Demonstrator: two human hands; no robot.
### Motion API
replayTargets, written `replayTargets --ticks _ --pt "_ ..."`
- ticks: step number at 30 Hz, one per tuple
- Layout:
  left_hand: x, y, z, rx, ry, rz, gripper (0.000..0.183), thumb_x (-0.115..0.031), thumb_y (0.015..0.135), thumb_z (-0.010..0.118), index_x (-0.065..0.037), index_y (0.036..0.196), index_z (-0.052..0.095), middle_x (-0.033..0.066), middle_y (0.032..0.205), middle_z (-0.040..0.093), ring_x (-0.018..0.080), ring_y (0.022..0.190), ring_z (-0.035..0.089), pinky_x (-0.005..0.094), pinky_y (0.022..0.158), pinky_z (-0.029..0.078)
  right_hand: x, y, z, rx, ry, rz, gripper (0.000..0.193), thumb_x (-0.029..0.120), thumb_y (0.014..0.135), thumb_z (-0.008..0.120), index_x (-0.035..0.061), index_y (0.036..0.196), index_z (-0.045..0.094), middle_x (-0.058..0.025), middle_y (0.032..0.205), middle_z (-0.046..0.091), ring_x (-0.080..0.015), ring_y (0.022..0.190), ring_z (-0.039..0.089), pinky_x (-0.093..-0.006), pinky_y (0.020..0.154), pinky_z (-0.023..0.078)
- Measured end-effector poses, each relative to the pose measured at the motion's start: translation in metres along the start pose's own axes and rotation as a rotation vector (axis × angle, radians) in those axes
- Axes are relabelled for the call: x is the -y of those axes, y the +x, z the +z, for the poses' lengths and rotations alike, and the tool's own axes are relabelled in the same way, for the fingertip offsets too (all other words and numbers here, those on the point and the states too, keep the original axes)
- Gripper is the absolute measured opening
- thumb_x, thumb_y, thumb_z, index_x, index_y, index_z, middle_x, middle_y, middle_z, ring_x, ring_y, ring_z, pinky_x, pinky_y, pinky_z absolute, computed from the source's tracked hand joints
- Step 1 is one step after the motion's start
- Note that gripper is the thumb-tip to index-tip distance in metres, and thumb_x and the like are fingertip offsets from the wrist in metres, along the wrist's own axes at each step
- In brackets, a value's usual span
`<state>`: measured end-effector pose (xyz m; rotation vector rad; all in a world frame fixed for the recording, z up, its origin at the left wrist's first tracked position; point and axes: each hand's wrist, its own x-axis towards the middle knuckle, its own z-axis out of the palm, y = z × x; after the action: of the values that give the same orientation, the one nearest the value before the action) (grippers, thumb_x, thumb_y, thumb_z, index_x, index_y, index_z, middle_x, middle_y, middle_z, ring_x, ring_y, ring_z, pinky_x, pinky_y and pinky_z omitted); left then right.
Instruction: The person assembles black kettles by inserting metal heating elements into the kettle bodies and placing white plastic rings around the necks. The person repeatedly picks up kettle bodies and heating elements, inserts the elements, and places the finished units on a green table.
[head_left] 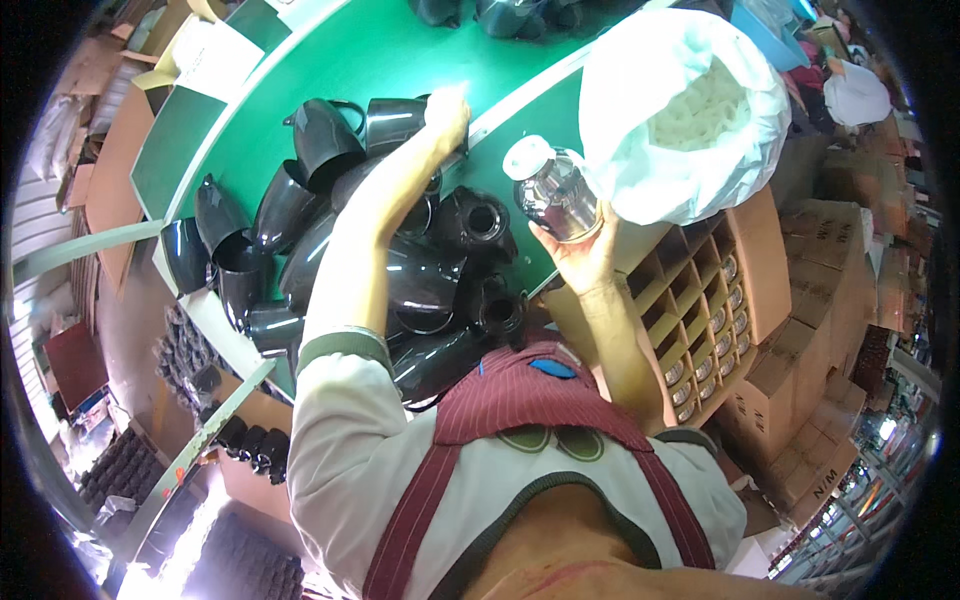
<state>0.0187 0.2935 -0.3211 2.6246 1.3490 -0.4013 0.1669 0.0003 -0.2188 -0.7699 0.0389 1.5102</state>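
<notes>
My right hand (583, 248) holds a shiny silver flask liner (556, 200) from below, its fingers round the base. A white cap (528, 157) sits on the liner's top, tilted to the left. My left arm reaches farther out over the green tabletop (400, 50). At its end my left hand (447, 112) is closed over the right end of a glossy black jug body (393, 122); glare washes out its fingers. Several more black jug bodies (420, 272) lie heaped under and beside my left forearm, some with round openings showing.
A white plastic bag (620, 100) of translucent rings (700, 110) stands right of the liner. Below it, a divided carton (690, 325) holds several silver liners. Stacked cardboard boxes (810, 370) rise at the right. A pale rail (530, 95) crosses the tabletop.
</notes>
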Motion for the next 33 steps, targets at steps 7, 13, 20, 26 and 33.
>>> replayTargets --ticks 7,13,20,26,33 --pt "0.031 -0.049 -0.071 -0.483 -0.146 0.066 0.088 -0.058 0.058 0.084 -0.004 0.122 0.057 0.019 0.1 0.071 0.0319 0.097 0.069 0.0377 0.084 0.055 0.007 0.007 -0.014 -0.002 -0.004 -0.033 0.062 0.055 0.097 0.047 0.0169 0.146 0.041 -0.0109 0.14 0.053 -0.0307 0.123 0.057 -0.053 0.089 0.06" --pt "0.071 -0.19 -0.109 -0.633 -1.342 -0.198 0.077 -0.046 0.074 0.084 -0.001 0.128 0.053 0.0128 0.11 0.066 0.0209 0.094 0.066 0.0348 0.085 0.053 -0.001 0.016 -0.016 0.061 0.01 0.019 0.059 0.058 0.095 0.051 0.0169 0.137 0.051 -0.0093 0.131 0.058 -0.0248 0.11 0.063 -0.0524 0.09 0.058" --pt "-0.052 -0.242 -0.13 -0.891 -1.162 0.455 0.117 -0.04 0.05 0.099 0.004 0.141 0.04 0.0176 0.119 0.065 0.0275 0.105 0.067 0.038 0.095 0.053 0.001 -0.005 0.024 0.215 0.074 0.075 0.057 0.05 0.094 0.058 0.0165 0.14 0.051 -0.0082 0.136 0.056 -0.0277 0.122 0.056 -0.049 0.101 0.047" --pt "-0.06 -0.251 -0.142 -0.792 -1.167 0.5 0.116 -0.046 0.053 0.097 0.002 0.142 0.04 0.0193 0.12 0.066 0.0285 0.109 0.068 0.0371 0.097 0.052 0.008 -0.026 0.003 0.272 -0.03 0.08 0.055 0.042 0.096 0.059 0.0155 0.142 0.048 -0.0089 0.14 0.052 -0.0273 0.125 0.054 -0.047 0.104 0.047" --pt "-0.065 -0.254 -0.144 -0.655 -1.307 0.44 0.113 -0.031 0.053 0.097 0.005 0.142 0.037 0.0188 0.129 0.059 0.0281 0.12 0.059 0.0403 0.107 0.043 0.006 -0.023 -0.007 0.275 -0.116 0.025 0.054 0.032 0.098 0.061 0.0143 0.146 0.044 -0.0096 0.146 0.048 -0.0268 0.13 0.051 -0.0446 0.108 0.046"
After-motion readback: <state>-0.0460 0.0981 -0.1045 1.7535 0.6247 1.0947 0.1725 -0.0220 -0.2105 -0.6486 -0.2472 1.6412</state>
